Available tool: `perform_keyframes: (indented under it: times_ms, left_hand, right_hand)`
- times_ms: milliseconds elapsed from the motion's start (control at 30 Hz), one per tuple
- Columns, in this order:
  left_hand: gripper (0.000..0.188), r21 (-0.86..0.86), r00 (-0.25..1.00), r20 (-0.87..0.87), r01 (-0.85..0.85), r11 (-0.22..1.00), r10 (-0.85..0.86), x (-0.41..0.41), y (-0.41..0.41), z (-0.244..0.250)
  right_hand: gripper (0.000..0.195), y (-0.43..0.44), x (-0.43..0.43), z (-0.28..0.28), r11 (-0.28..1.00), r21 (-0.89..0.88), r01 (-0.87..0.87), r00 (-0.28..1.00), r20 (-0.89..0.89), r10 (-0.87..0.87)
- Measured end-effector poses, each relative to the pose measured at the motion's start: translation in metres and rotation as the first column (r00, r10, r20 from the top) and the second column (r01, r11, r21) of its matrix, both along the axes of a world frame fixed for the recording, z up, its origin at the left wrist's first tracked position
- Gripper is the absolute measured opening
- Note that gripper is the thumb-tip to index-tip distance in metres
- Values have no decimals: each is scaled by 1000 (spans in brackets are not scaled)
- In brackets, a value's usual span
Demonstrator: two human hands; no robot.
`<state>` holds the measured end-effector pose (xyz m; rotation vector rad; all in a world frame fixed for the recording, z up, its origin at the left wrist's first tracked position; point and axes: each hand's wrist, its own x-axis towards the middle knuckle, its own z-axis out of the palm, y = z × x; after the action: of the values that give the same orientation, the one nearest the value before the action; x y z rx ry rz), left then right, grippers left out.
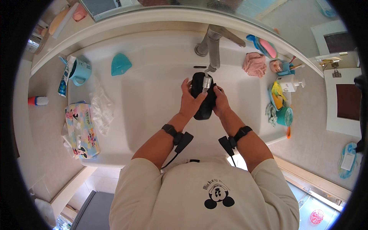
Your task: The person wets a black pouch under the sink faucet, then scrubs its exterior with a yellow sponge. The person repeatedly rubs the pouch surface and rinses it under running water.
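Under the tap my left hand (191, 100) and my right hand (221, 101) hold a black oblong item (203, 107) between them, one at each side. It looks like a shoe, but its kind is not certain. The chrome tap (214, 49) ends in a small swivel nozzle (206, 82), which hides part of the black item's upper half. My left thumb lies across the item, close below the nozzle. Whether water runs, I cannot tell. All of this is over the white basin (155, 115).
Left are a blue mug (83, 69) with toothpaste, a teal scoop-like piece (120, 64), crumpled clear plastic (102, 112), a tissue pack (83, 130) and a scrub brush (38, 100). Right are a pink cloth (254, 64), a pump bottle (287, 83) and a green cup (284, 116).
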<state>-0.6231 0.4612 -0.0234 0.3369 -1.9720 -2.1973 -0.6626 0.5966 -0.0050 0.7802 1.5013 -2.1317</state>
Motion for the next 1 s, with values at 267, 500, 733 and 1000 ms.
perform_keyframes:
  times_ms: [267, 500, 733, 1000]
  left_hand:
    - [53, 257, 928, 210, 250, 934, -306, 25, -9, -17]
    - [46, -247, 888, 331, 408, 879, -319, 23, -11, 0]
    - [39, -507, 905, 293, 420, 753, -308, 27, -14, -3]
    - [86, -161, 917, 399, 90, 983, -18, 14, -36, -14]
  right_hand:
    - [81, 14, -2, 10, 791, 430, -435, 866, -43, 499]
    - [41, 5, -3, 3, 653, 617, -439, 712, -204, 672]
    - [36, -17, 1, 8, 534, 721, -442, 794, 38, 606]
    - [52, -22, -1, 5, 991, 102, 85, 967, -246, -57]
